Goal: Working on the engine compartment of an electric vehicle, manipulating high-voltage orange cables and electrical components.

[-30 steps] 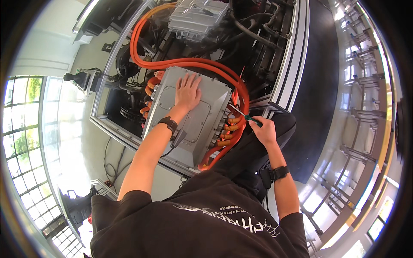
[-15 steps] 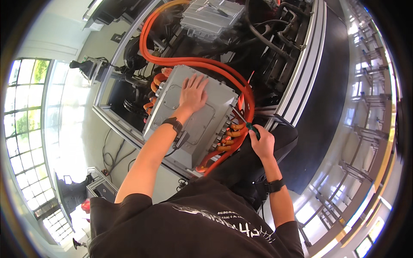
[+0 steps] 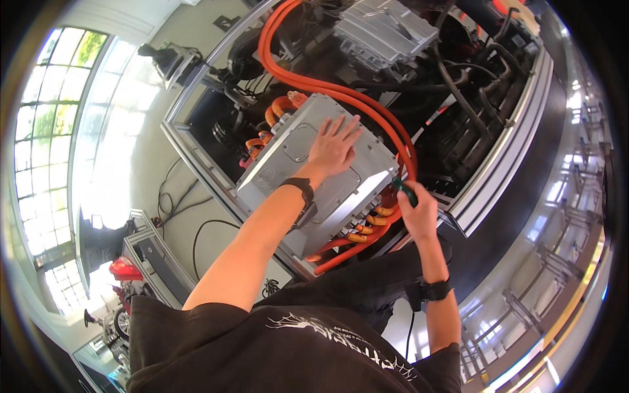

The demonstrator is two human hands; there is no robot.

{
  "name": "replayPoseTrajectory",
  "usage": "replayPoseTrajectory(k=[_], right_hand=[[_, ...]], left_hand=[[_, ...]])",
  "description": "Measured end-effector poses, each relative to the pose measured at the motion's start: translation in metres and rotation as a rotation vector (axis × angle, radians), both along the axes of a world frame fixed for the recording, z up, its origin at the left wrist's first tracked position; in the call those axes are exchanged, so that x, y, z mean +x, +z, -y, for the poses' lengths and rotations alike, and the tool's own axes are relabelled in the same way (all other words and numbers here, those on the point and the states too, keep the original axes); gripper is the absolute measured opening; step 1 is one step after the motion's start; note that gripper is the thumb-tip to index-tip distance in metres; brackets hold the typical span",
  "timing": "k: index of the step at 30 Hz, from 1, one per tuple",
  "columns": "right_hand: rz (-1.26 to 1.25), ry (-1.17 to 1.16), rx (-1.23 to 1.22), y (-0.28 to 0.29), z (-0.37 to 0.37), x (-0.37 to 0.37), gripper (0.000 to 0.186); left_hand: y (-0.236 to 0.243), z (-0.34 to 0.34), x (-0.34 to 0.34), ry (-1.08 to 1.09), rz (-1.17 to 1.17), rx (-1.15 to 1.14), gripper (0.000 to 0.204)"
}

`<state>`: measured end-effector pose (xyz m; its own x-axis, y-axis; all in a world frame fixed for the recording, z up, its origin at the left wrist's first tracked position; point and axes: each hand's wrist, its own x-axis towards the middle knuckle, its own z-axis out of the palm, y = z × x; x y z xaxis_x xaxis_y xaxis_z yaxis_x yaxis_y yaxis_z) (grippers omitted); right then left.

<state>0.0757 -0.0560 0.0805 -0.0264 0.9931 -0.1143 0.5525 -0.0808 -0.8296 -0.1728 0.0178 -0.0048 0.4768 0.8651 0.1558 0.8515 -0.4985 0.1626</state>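
My left hand (image 3: 334, 147) lies flat, fingers spread, on top of a grey metal box (image 3: 327, 191) with bolted cover plates. In my right hand (image 3: 419, 213) is a screwdriver (image 3: 407, 192), its green handle gripped by closed fingers. The handle points toward the box's right side wall, close to its upper right corner. Its shaft and tip are hidden now. Thick orange cables (image 3: 382, 120) curve around the far and right sides of the box, passing by the screwdriver. Below my right hand, orange cable ends (image 3: 380, 221) enter connectors along that side.
An aluminium frame (image 3: 501, 154) surrounds the box and the machinery. A second grey metal housing (image 3: 386, 29) sits farther back, beside black hoses (image 3: 458, 95). Black cables (image 3: 171, 204) trail over the floor at left. A red motorbike (image 3: 126, 270) stands at lower left.
The whole scene has shifted right in view. My right hand with the screwdriver has come nearer the box's edge, and the shaft seen before is hidden. My left hand stays on the box.
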Motion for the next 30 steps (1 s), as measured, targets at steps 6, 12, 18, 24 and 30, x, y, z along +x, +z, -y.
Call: replayPoseTrajectory(k=[6, 12, 18, 24, 30], right_hand=[[0.090, 0.137, 0.061, 0.024, -0.067, -0.026, 0.030], [0.154, 0.248, 0.016, 0.054, -0.121, -0.045, 0.030], [0.323, 0.375, 0.118, 0.063, -0.163, -0.077, 0.023], [0.364, 0.408, 0.078, 0.061, -0.178, -0.100, 0.023], [0.392, 0.420, -0.002, 0.062, -0.183, -0.107, 0.024]], left_hand=[[0.006, 0.002, -0.006, -0.011, -0.022, -0.090, 0.053], [0.003, 0.000, -0.006, 0.038, 0.099, -0.144, 0.055], [0.002, -0.003, -0.010, 0.060, 0.088, -0.152, 0.057], [0.005, -0.004, -0.011, 0.046, 0.013, -0.206, 0.059], [0.004, -0.003, -0.013, 0.052, 0.024, -0.206, 0.060]])
